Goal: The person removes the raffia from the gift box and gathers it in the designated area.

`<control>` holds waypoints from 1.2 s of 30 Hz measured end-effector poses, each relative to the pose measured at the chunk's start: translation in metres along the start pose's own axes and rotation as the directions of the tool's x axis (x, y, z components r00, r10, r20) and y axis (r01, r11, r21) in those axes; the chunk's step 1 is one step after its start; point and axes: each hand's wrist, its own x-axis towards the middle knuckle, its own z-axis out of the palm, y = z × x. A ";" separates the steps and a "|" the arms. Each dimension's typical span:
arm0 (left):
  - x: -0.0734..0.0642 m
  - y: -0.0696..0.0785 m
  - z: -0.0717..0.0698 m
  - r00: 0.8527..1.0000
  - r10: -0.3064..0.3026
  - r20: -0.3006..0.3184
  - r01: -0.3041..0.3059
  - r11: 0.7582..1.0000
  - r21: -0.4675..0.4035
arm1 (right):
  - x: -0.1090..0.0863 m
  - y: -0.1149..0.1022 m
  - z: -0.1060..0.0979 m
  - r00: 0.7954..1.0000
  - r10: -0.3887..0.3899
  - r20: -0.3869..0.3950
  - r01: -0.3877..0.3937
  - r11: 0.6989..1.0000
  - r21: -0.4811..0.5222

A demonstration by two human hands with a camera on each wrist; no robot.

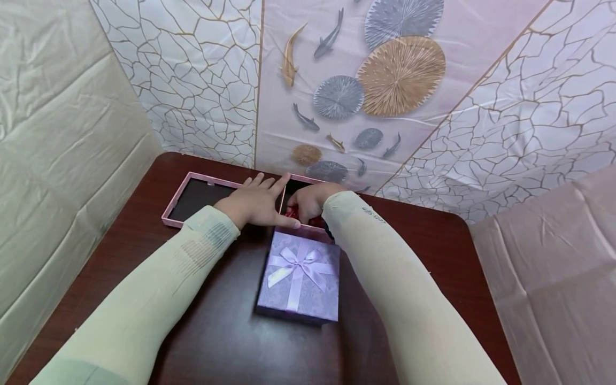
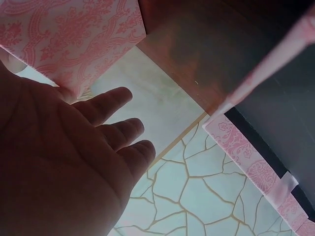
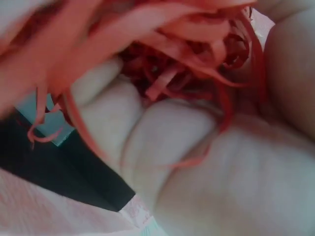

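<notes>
My left hand (image 1: pixel 257 202) rests against the left side of a pink-patterned box (image 1: pixel 315 231), its thumb along the front edge and its fingers spread out. In the left wrist view the left palm (image 2: pixel 64 147) lies beside the box's pink outer wall (image 2: pixel 93 34), three fingers extended past it. Inside the box, my right hand (image 1: pixel 310 200) is curled round red shredded paper (image 1: pixel 292 213). Close up in the right wrist view, strands of that shredded paper (image 3: pixel 162 64) fill the curled fingers (image 3: pixel 167 132). Whatever lies under the paper is hidden.
A pink-edged box lid (image 1: pixel 197 200) with a dark inside lies left of the box. In front of the box sits a lilac gift box (image 1: pixel 308 286) with a ribbon bow. A patterned wall covering (image 1: pixel 212 80) stands behind the brown table (image 1: pixel 423 235).
</notes>
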 end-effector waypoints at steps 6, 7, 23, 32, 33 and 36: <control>0.001 0.002 -0.001 1.000 -0.012 0.016 0.012 1.000 -0.004 | -0.005 0.002 -0.003 1.000 0.005 0.000 -0.005 1.000 0.011; 0.000 0.002 -0.002 1.000 -0.014 0.015 0.014 1.000 -0.002 | -0.006 0.003 -0.004 1.000 0.009 0.000 -0.009 1.000 0.012; -0.003 0.007 -0.005 0.999 -0.033 0.018 0.034 0.999 -0.041 | -0.013 0.012 -0.011 0.986 -0.022 -0.165 0.039 0.994 0.105; -0.002 0.008 -0.005 0.999 -0.042 0.024 0.043 0.997 -0.057 | -0.025 0.023 -0.010 0.944 -0.100 -0.313 0.162 0.970 0.179; -0.002 0.008 -0.005 0.999 -0.043 0.027 0.044 0.997 -0.059 | -0.027 0.026 -0.010 0.940 -0.098 -0.326 0.162 0.971 0.178; -0.003 0.009 -0.005 0.998 -0.052 0.036 0.054 0.997 -0.064 | -0.030 0.033 -0.008 0.926 -0.099 -0.363 0.175 0.968 0.181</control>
